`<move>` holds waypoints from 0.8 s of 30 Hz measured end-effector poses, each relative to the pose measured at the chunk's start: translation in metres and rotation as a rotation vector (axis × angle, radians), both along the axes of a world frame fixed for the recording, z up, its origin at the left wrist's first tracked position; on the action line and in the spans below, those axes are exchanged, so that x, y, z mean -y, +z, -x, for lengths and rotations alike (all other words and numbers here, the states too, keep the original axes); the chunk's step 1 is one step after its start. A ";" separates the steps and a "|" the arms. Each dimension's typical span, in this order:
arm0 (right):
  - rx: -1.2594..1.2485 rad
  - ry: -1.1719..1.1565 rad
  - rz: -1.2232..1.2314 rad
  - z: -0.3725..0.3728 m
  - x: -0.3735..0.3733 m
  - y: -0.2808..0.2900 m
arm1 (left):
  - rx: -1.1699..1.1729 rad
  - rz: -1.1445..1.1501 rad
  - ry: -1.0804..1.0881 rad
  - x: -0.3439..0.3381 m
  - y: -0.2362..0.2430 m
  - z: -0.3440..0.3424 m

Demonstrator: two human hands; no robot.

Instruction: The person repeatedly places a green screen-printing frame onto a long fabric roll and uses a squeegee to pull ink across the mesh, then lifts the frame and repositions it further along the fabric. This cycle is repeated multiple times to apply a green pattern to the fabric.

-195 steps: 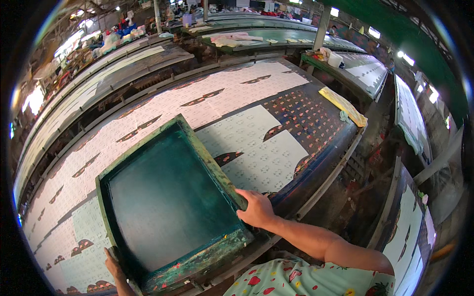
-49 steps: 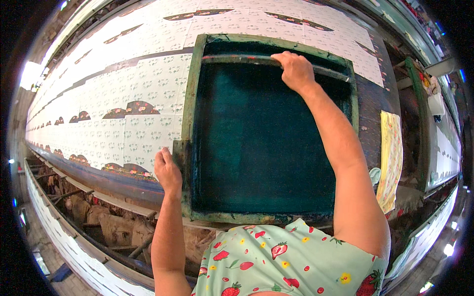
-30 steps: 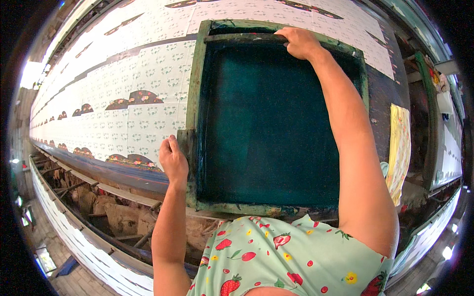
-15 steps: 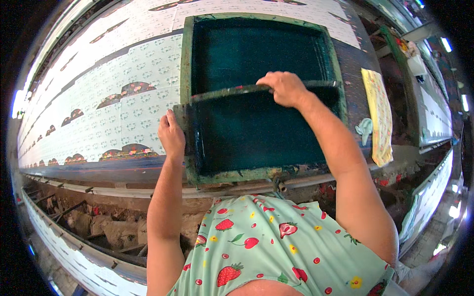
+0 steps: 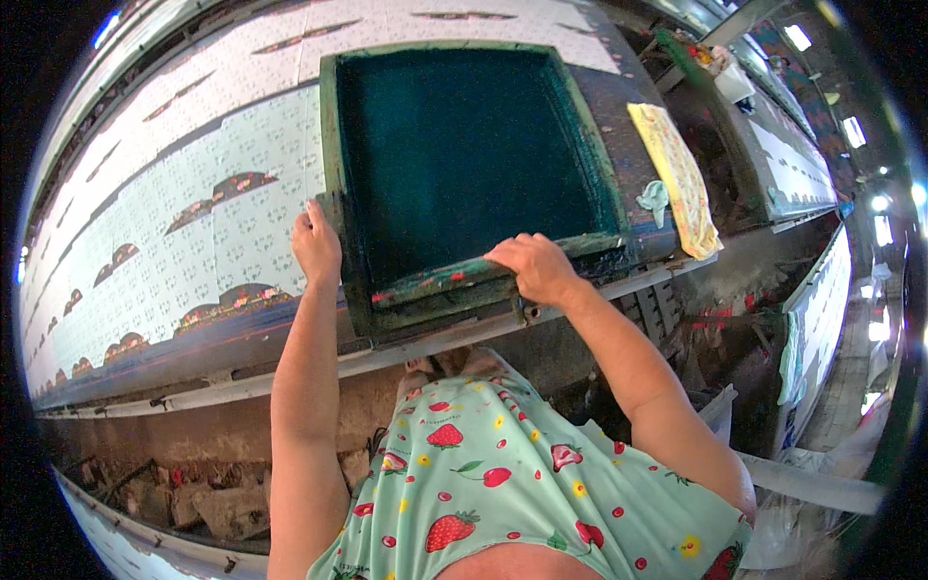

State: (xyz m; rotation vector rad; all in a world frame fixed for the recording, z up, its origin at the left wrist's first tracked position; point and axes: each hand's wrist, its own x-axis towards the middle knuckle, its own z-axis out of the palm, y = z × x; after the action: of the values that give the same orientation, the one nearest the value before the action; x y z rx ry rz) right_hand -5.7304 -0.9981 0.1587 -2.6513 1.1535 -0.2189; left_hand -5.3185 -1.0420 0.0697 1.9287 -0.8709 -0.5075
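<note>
Currently | one squeegee (image 5: 435, 280) in right fingers (image 5: 507, 253) | one frame (image 5: 332, 126) by left fingers (image 5: 313, 215)

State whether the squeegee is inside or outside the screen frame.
Inside: the squeegee spans the green screen frame along its near side, gripped by the right hand.

Bright lights (image 5: 854, 132) glare well right of the framed screen (image 5: 464, 155), dim and grainy inside, while fisheye bending grows outward from it.
</note>
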 end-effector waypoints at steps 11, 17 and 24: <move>0.074 0.060 -0.009 0.017 -0.015 -0.013 | 0.082 -0.110 -0.038 0.006 0.006 0.004; 0.323 -0.062 -0.229 0.080 0.024 0.003 | 0.117 -0.120 0.002 0.004 -0.011 -0.014; 0.469 -0.456 0.134 0.245 0.089 -0.026 | 0.115 -0.182 0.042 0.013 0.003 0.001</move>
State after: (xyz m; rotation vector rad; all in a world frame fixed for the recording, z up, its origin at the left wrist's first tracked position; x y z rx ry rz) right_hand -5.9752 -1.0867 0.1327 -2.2096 1.5812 -0.9669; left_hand -5.3199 -1.0554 0.0728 2.1555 -0.8804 -0.4678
